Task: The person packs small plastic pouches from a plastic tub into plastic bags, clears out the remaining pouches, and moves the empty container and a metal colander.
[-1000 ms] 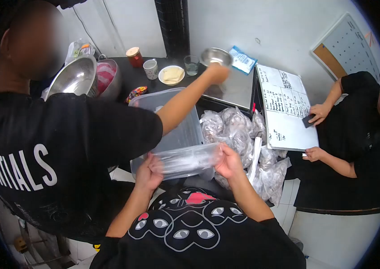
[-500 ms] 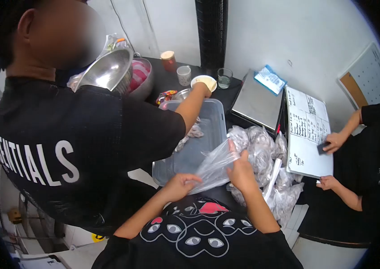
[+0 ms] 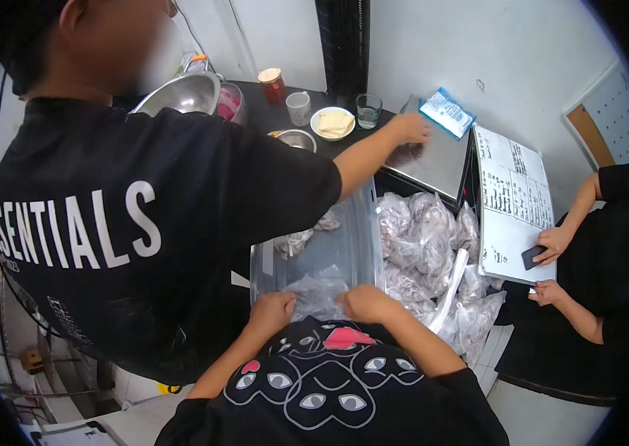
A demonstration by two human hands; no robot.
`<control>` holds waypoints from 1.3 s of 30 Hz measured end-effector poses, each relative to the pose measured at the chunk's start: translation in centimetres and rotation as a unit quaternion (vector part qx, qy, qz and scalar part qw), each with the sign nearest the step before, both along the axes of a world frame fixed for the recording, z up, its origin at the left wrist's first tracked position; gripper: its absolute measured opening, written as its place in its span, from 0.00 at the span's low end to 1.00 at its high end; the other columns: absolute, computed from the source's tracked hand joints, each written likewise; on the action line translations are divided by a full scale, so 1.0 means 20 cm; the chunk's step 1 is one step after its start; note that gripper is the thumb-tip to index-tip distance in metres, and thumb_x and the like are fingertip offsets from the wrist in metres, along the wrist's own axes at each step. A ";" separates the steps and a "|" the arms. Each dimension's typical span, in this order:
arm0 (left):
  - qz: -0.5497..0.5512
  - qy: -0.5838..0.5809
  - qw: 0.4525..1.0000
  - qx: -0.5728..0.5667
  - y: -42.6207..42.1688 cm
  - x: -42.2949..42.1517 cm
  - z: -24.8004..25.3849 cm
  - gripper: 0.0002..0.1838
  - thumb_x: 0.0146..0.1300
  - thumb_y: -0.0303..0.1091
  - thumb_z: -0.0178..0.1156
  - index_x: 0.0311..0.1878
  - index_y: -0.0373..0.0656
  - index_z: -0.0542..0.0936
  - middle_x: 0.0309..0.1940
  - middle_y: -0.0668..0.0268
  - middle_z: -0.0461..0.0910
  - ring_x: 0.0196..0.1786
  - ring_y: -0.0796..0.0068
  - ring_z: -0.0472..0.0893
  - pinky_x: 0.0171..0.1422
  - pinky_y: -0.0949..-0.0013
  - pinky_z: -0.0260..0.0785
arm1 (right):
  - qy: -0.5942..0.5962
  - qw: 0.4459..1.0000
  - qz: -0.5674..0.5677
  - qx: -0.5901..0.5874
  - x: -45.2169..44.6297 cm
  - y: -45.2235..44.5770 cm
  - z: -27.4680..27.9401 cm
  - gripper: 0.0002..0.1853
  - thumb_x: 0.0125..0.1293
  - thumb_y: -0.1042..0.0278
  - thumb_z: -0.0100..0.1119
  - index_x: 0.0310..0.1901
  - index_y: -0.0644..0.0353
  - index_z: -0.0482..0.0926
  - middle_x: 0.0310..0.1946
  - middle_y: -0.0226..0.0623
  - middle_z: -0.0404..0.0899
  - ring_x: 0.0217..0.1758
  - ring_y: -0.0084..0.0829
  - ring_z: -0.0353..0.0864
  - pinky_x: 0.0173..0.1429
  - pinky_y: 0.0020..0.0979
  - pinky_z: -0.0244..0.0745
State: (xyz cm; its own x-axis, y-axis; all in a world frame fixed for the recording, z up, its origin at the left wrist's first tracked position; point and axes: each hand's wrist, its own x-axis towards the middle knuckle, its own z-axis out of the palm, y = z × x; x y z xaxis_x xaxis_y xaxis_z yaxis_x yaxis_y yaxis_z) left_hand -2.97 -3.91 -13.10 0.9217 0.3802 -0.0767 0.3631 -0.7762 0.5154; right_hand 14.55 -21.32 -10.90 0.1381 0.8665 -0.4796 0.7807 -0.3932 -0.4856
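Here, the left hand (image 3: 271, 312) and right hand (image 3: 368, 305) tightly pinch a clear plastic bag (image 3: 318, 296); uneven pulling might tear it.

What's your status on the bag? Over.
Left grip and right grip both on bag. Bag between them, at tub's near end. Co-worker's arm across tub's far part.

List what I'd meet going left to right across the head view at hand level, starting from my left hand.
Left hand → clear plastic bag → right hand → filled plastic bags → far-right person's lower hand
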 end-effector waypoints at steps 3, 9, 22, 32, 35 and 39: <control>-0.025 -0.078 0.996 -0.020 0.00 -0.04 0.01 0.08 0.51 0.28 0.57 0.35 0.41 0.79 0.30 0.56 0.78 0.37 0.55 0.76 0.43 0.59 0.68 | 0.092 0.994 0.037 0.043 0.00 -0.05 0.01 0.16 0.54 0.66 0.53 0.46 0.55 0.77 0.39 0.51 0.76 0.42 0.46 0.77 0.46 0.39 0.71; -0.016 -0.130 0.989 -0.071 0.01 -0.02 0.07 0.12 0.47 0.18 0.54 0.36 0.38 0.78 0.34 0.56 0.75 0.38 0.55 0.76 0.42 0.62 0.69 | -0.010 0.939 -0.191 0.286 0.34 0.08 0.21 0.13 0.55 0.71 0.53 0.43 0.60 0.77 0.35 0.48 0.76 0.43 0.45 0.75 0.49 0.37 0.69; -0.001 -0.107 0.994 -0.008 -0.01 -0.05 -0.03 0.13 0.46 0.21 0.54 0.37 0.43 0.78 0.33 0.58 0.75 0.39 0.56 0.76 0.43 0.61 0.70 | -0.162 0.981 -0.007 0.106 0.46 0.85 -0.47 0.29 0.53 0.71 0.53 0.59 0.36 0.66 0.60 0.45 0.61 0.63 0.48 0.60 0.64 0.42 0.57; 0.005 -0.094 0.995 -0.013 -0.03 -0.05 -0.01 0.13 0.46 0.24 0.54 0.37 0.45 0.78 0.33 0.60 0.74 0.38 0.58 0.76 0.41 0.61 0.70 | -0.131 0.906 -0.090 0.394 0.63 0.81 -0.48 0.34 0.51 0.59 0.60 0.61 0.27 0.61 0.68 0.42 0.43 0.66 0.60 0.49 0.62 0.62 0.49; 0.003 -0.101 0.995 0.002 -0.04 -0.04 -0.01 0.13 0.46 0.24 0.54 0.37 0.45 0.78 0.32 0.61 0.74 0.39 0.58 0.76 0.41 0.61 0.70 | -0.086 0.957 -0.164 0.223 0.52 0.81 -0.33 0.35 0.50 0.57 0.62 0.61 0.27 0.61 0.68 0.42 0.42 0.67 0.60 0.47 0.61 0.64 0.49; 0.002 -0.063 0.998 0.008 -0.04 -0.03 -0.02 0.13 0.46 0.23 0.54 0.37 0.45 0.78 0.31 0.61 0.75 0.38 0.58 0.76 0.41 0.60 0.70 | -0.055 0.973 -0.219 -0.046 0.29 0.76 -0.15 0.37 0.48 0.56 0.64 0.61 0.26 0.60 0.69 0.42 0.40 0.67 0.60 0.45 0.60 0.68 0.48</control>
State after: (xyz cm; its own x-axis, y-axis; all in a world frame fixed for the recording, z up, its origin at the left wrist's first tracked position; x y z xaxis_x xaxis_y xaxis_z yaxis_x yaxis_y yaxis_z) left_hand -3.52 -4.74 -13.49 0.9217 0.3851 0.0467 0.2997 -0.7835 0.5444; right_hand 20.31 -6.05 -13.88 0.5383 0.6675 -0.5145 0.5739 -0.7374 -0.3561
